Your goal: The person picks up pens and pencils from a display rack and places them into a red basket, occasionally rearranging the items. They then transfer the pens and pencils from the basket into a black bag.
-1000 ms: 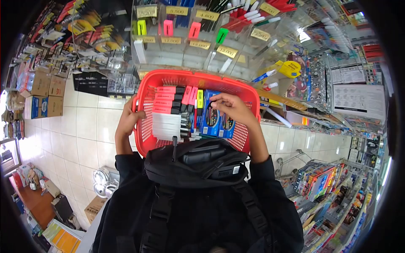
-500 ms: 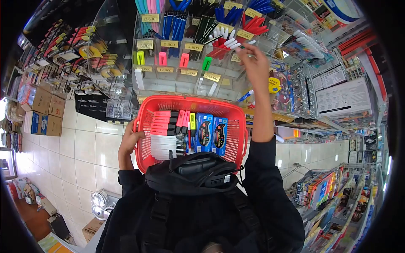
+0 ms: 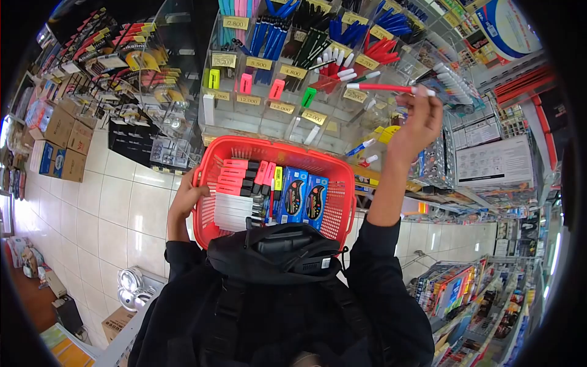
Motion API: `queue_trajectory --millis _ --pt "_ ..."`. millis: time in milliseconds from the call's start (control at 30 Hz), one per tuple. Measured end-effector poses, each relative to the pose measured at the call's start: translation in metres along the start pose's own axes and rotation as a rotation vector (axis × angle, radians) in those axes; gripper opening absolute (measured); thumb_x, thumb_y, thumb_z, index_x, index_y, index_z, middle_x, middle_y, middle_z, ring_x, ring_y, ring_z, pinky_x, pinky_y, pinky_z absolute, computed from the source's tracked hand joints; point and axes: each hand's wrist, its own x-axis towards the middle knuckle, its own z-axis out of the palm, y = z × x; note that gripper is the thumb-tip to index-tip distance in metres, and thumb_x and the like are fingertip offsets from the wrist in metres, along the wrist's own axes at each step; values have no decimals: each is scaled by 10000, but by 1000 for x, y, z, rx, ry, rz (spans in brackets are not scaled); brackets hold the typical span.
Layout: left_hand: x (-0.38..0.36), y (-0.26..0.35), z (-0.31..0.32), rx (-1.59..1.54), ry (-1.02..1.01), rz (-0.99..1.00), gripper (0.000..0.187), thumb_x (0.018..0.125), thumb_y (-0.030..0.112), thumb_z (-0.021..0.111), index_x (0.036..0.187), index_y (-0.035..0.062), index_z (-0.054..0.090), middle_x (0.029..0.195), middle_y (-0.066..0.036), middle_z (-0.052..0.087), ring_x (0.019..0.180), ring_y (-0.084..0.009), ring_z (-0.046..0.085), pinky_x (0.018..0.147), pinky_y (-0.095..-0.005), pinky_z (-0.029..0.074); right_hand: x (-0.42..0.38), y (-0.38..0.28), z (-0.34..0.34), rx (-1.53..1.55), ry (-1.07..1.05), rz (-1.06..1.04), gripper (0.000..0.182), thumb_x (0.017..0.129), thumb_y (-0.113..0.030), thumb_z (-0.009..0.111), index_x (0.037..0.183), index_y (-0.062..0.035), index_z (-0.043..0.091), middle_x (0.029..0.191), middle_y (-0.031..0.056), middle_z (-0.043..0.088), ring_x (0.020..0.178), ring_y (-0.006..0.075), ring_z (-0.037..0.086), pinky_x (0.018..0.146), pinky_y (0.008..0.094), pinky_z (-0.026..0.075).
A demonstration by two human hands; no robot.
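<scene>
The main change was at the right hand [image 3: 416, 125]: 1 second earlier it was down over the blue boxes [image 3: 293, 196] in the red basket [image 3: 275, 147], and half a second earlier it was at the white-capped pens [image 3: 336, 58] in the display rack [image 3: 266, 133]. Now it was raised off to the right of that compartment, with its fingers narrowed on a red pen [image 3: 385, 87] that had white ends. The pen was clear of the compartment, roughly level, gripped near its right end, with its free end pointing left past the rack's price tags. By my judgement, that meant the picking-out was done for this pen, which was up in the air and not among the goods in the basket.

The left hand [image 3: 188, 197] had not left the basket's left edge; its fingers were closed around the rim there. The basket's contents appeared undisturbed since half a second earlier: pink highlighters [image 3: 231, 181] at the far left corner, white pens [image 3: 232, 211] nearer the left edge, a yellow highlighter [image 3: 277, 178] towards the middle, and the 2 blue boxes right of it. The basket's near edge was partly hidden by the black bag [image 3: 275, 254], and a blue marker [image 3: 360, 147] lay near the rack's front edge.
</scene>
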Motion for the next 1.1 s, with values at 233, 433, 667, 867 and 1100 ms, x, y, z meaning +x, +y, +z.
queue_trajectory --millis 233,433,667,867,1100 --pt "-5 20 8 -13 32 8 713 633 -63 556 1342 -25 497 1028 -68 661 870 -137 608 777 -258 496 -53 1 -31 435 -101 608 330 996 -315 545 1148 -23 555 861 164 692 593 142 630 462 255 455" --pt "-7 23 8 -26 9 -3 710 643 -81 545 1348 -17 497 1094 -74 661 933 -140 617 824 -270 497 -139 44 -36 69 -532 919 279 961 -245 619 1140 -32 597 881 118 715 660 94 632 539 216 463" --pt "-6 18 5 -51 9 -25 677 633 -59 563 1306 -4 528 1033 -63 669 891 -134 617 815 -269 495 -232 106 -59 -144 -834 1121 270 889 -145 706 1088 5 601 812 61 704 681 104 622 589 238 485" --pt "-6 21 7 -73 15 -60 685 645 -50 570 1326 7 518 1008 -57 662 865 -128 611 796 -265 493 -268 114 -52 -358 -876 879 388 813 -151 781 1095 49 604 761 100 683 636 129 632 588 283 507" --pt "-3 13 2 -33 -10 -43 738 649 -49 563 1379 1 462 1084 -82 651 919 -146 621 829 -281 502 -273 95 -41 -688 -1029 616 475 800 -173 757 1214 -15 586 850 157 651 720 287 667 643 406 521"
